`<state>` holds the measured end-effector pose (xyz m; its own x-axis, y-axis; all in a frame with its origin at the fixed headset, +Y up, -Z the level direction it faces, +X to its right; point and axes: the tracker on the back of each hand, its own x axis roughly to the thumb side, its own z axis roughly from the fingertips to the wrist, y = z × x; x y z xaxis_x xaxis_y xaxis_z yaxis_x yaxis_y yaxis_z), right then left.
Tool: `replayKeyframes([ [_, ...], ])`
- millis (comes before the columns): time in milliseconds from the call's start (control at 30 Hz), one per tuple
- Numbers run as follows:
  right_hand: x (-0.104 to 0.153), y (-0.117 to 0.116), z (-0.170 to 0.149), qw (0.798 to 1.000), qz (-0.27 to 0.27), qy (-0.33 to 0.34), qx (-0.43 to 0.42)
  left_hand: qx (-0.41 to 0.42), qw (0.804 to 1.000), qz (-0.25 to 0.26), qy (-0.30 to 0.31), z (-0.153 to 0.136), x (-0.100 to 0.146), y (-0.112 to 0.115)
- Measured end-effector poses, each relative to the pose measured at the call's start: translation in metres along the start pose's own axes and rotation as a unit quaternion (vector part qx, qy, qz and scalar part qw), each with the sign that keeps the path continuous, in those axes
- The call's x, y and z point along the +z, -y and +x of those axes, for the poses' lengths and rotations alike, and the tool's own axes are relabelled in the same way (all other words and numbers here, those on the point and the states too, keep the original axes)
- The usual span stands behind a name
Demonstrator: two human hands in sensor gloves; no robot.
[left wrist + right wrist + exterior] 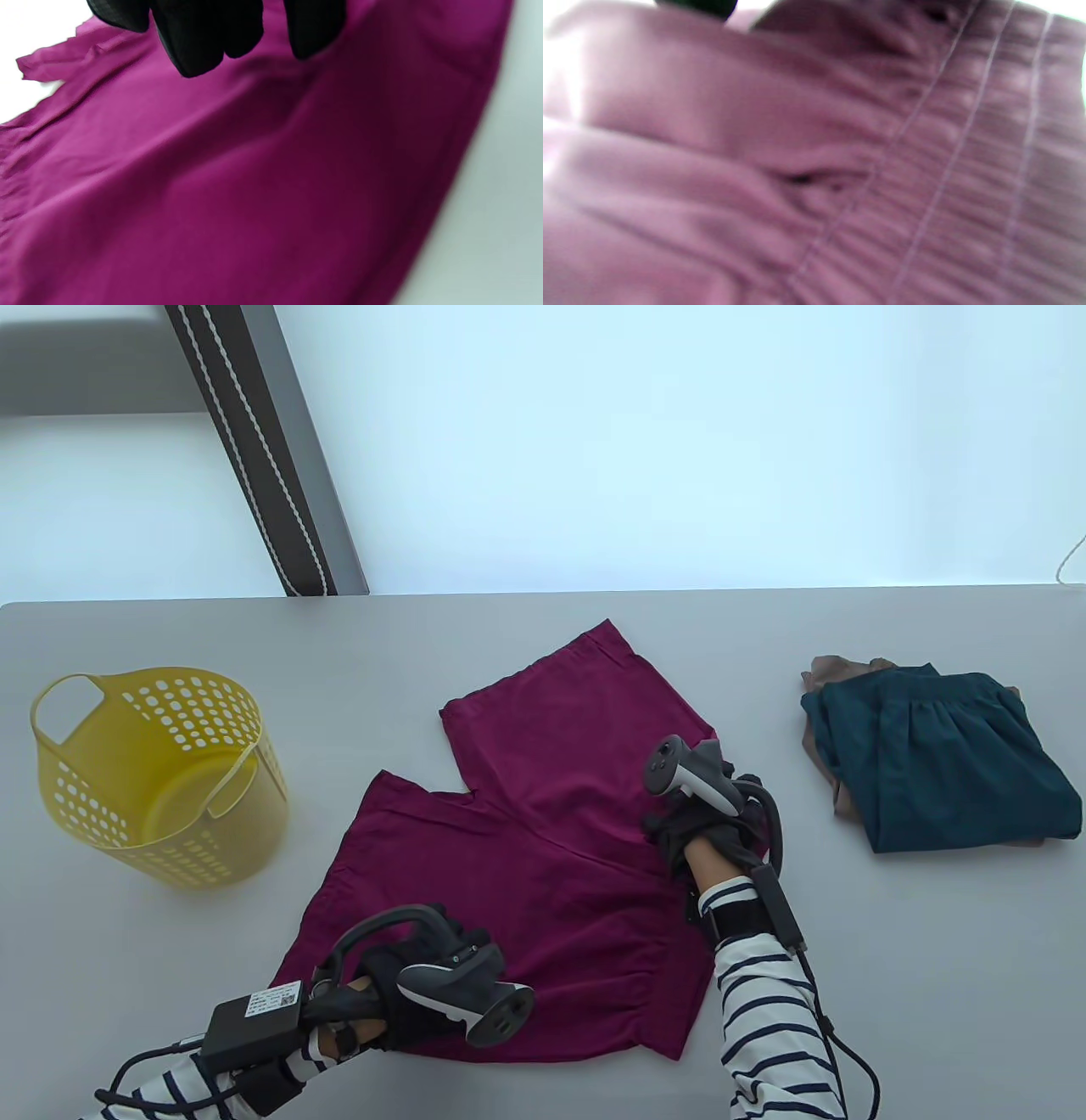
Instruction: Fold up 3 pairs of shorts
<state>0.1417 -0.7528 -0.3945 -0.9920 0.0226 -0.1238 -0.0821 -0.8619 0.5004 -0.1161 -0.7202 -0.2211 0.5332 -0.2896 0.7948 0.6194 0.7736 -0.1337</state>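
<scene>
Table [543, 645] grey, everything on it. Biggest item: maroon shorts [543, 848] spread flat mid-table, both legs pointing away toward the far left, waistband along the near right edge. Not folded yet, as far as I can judge.

Stack [933, 755] at the right, well apart from the maroon pair: teal shorts folded on top, a tan garment underneath showing at the far and left edges. I read that as two pairs done, though the tan one is mostly hidden, so can't confirm it's shorts.

Basket [161, 780], yellow, perforated, at the left; nothing visible inside.

So progress: roughly two of three done, last pair laid out and waiting for its first fold.

Left hand [399, 984] sits on the near left corner of the maroon shorts. In the left wrist view the fingers [199, 38] hang over the cloth, loosely bent, no pinch visible; reads as holding nothing.

Right hand [704, 831] is at the waistband's right end, fingers down on the fabric. Right wrist view is blurred, just elastic gathers close up; can't tell whether it grips or merely rests.
</scene>
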Motion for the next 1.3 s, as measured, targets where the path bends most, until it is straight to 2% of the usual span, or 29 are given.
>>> replayKeyframes([
  [100,0.024,0.020,-0.014,0.998,-0.061,-0.006,-0.019,0.026,0.994,0.078,-0.075,-0.031,0.003,-0.032],
  [167,0.042,0.033,-0.028,0.993,-0.111,-0.031,-0.035,0.060,0.981,0.136,-0.128,-0.055,0.000,-0.057],
  [233,0.055,0.039,-0.038,0.988,-0.138,-0.049,-0.046,0.084,0.969,0.168,-0.163,-0.075,-0.009,-0.076],
  [300,0.067,0.039,-0.047,0.987,-0.145,-0.053,-0.052,0.111,0.958,0.183,-0.191,-0.095,-0.027,-0.091],
  [367,0.079,0.031,-0.051,0.991,-0.124,-0.039,-0.043,0.136,0.959,0.156,-0.191,-0.111,-0.059,-0.095],
  [467,0.090,0.013,-0.048,0.996,-0.087,-0.006,-0.026,0.144,0.969,0.091,-0.176,-0.121,-0.100,-0.084],
  [500,0.094,0.001,-0.044,0.998,-0.068,0.012,-0.008,0.143,0.973,0.055,-0.175,-0.124,-0.119,-0.073],
  [567,0.099,-0.013,-0.039,0.998,-0.047,0.028,0.022,0.142,0.972,0.012,-0.185,-0.127,-0.139,-0.054],
  [700,0.096,-0.046,-0.027,0.994,0.017,0.064,0.092,0.148,0.963,-0.062,-0.214,-0.138,-0.157,-0.013],
  [733,0.094,-0.051,-0.025,0.992,0.028,0.069,0.100,0.148,0.962,-0.068,-0.217,-0.141,-0.157,-0.007],
  [767,0.090,-0.055,-0.022,0.991,0.038,0.075,0.106,0.139,0.960,-0.052,-0.237,-0.144,-0.155,-0.003],
  [800,0.088,-0.054,-0.020,0.990,0.025,0.070,0.118,0.134,0.959,-0.042,-0.246,-0.147,-0.153,0.000],
  [867,0.080,-0.051,-0.017,0.989,0.014,0.070,0.133,0.139,0.956,-0.052,-0.253,-0.153,-0.150,0.005],
  [1167,0.023,-0.027,-0.005,0.994,0.018,-0.001,0.105,0.160,0.937,-0.081,-0.299,-0.177,-0.142,0.023],
  [1233,0.015,-0.023,-0.001,0.993,0.013,-0.020,0.118,0.160,0.938,-0.067,-0.301,-0.180,-0.138,0.024],
  [1300,0.009,-0.021,0.000,0.991,0.008,-0.038,0.131,0.136,0.942,-0.015,-0.305,-0.179,-0.129,0.019],
])
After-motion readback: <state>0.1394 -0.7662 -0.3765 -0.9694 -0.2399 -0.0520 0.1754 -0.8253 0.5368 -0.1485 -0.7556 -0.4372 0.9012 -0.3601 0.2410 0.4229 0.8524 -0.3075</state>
